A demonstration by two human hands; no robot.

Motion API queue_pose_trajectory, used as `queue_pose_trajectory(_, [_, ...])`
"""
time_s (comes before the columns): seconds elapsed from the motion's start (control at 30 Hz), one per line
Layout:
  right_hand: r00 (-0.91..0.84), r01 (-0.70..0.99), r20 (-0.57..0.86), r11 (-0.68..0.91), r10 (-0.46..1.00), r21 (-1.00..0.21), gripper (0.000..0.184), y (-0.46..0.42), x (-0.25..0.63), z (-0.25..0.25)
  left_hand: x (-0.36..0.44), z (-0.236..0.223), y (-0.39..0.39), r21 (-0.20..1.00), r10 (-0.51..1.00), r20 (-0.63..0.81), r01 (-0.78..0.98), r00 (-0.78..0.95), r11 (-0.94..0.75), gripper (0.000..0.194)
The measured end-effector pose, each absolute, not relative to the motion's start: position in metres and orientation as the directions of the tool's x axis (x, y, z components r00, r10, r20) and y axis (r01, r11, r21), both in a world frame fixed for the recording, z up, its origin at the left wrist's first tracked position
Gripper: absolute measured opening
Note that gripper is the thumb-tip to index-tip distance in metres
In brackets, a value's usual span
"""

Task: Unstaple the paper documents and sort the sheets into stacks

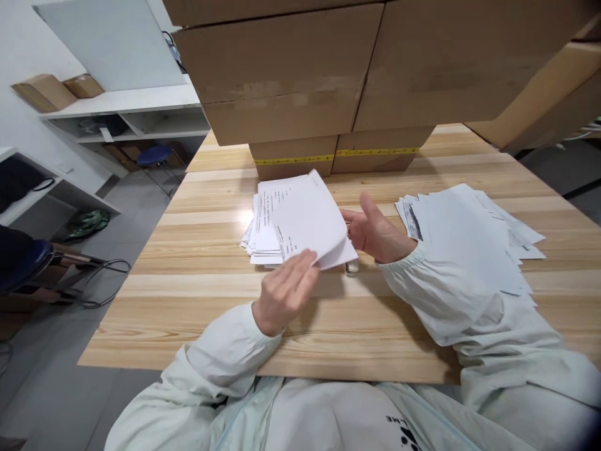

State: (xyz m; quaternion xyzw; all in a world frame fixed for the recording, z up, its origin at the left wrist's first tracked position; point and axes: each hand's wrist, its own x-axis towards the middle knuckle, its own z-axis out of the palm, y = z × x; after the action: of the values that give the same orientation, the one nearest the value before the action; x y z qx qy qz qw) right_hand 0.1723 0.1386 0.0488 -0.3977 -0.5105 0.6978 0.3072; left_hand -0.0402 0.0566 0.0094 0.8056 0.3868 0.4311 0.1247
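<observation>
A printed sheet of paper (312,216) is raised and curved at its near right corner, over a loose paper stack (267,241). The fingers of my left hand (288,288) lie along the sheet's near edge and grip it; the thumb is hidden. At the sheet's right side my right hand (378,232) is open, thumb raised, its fingertips close to the edge or partly behind it. Whether they touch the paper I cannot tell. Below that corner a small white and dark object (352,268) rests on the table, partly covered.
A second, fanned-out paper pile (462,232) lies to the right, beside my right forearm. Large stacked cardboard boxes (291,75) rise at the back of the wooden table (188,300). Past its left edge are a blue stool (154,155) and white shelves (136,100).
</observation>
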Motion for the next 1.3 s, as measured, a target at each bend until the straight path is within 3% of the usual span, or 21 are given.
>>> queue_pose_trajectory(0.1, [-0.334,0.058,-0.129,-0.117,0.934,-0.991,0.062,0.114,0.178,0.033,-0.025,0.005,0.041,0.556,0.675,0.477,0.402,0.563,-0.728,0.029])
queue_pose_trajectory(0.17, [-0.203,0.109,-0.072,-0.050,0.977,-0.993,0.051,0.100,0.184,0.018,-0.022,0.004,0.038,0.552,0.614,0.504,0.321,0.608,-0.770,0.029])
queue_pose_trajectory(0.23, [-0.063,0.101,-0.035,-0.029,0.997,-0.994,0.044,0.088,0.193,0.006,-0.025,0.007,0.041,0.563,0.638,0.625,0.306,0.449,-0.767,0.037])
queue_pose_trajectory(0.3, [0.056,0.051,0.007,0.005,0.998,-0.999,0.042,0.081,0.202,0.000,-0.031,0.014,0.048,0.673,0.731,0.672,0.312,0.121,-0.671,0.059])
queue_pose_trajectory(0.37, [0.084,0.002,0.010,0.010,0.996,-1.000,0.045,0.075,0.205,-0.002,-0.036,0.020,0.054,0.855,0.858,0.507,0.176,-0.086,-0.487,0.068])
queue_pose_trajectory(0.47, [-0.030,-0.049,-0.089,-0.091,0.996,-0.995,0.056,0.067,0.199,-0.004,-0.035,0.020,0.059,0.982,0.995,0.083,-0.176,0.047,-0.074,0.066])
queue_pose_trajectory(0.57, [-0.148,-0.087,-0.137,-0.151,0.979,-0.985,0.081,0.060,0.188,-0.011,-0.026,0.008,0.056,0.877,0.958,-0.209,-0.396,0.198,0.273,0.070])
queue_pose_trajectory(0.67, [-0.149,0.005,-0.085,-0.085,0.985,-0.996,0.090,0.054,0.183,-0.022,-0.019,-0.004,0.051,0.778,0.914,-0.331,-0.481,0.234,0.404,0.066])
queue_pose_trajectory(0.8, [-0.102,0.299,0.027,0.056,0.994,-0.953,0.076,0.050,0.187,-0.029,-0.018,-0.009,0.049,0.764,0.913,-0.348,-0.500,0.213,0.408,0.065])
queue_pose_trajectory(0.93, [-0.067,0.483,0.151,0.164,0.986,-0.860,0.067,0.048,0.188,-0.028,-0.018,-0.008,0.049,0.734,0.908,-0.377,-0.539,0.182,0.413,0.064])
queue_pose_trajectory(1.17, [-0.004,0.584,0.414,0.338,0.910,-0.738,0.061,0.046,0.183,-0.033,-0.016,-0.005,0.047,0.647,0.882,-0.431,-0.616,0.190,0.449,0.062])
queue_pose_trajectory(1.3, [0.005,0.561,0.461,0.379,0.887,-0.736,0.066,0.046,0.183,-0.038,-0.016,-0.004,0.047,0.627,0.877,-0.451,-0.640,0.168,0.444,0.058])
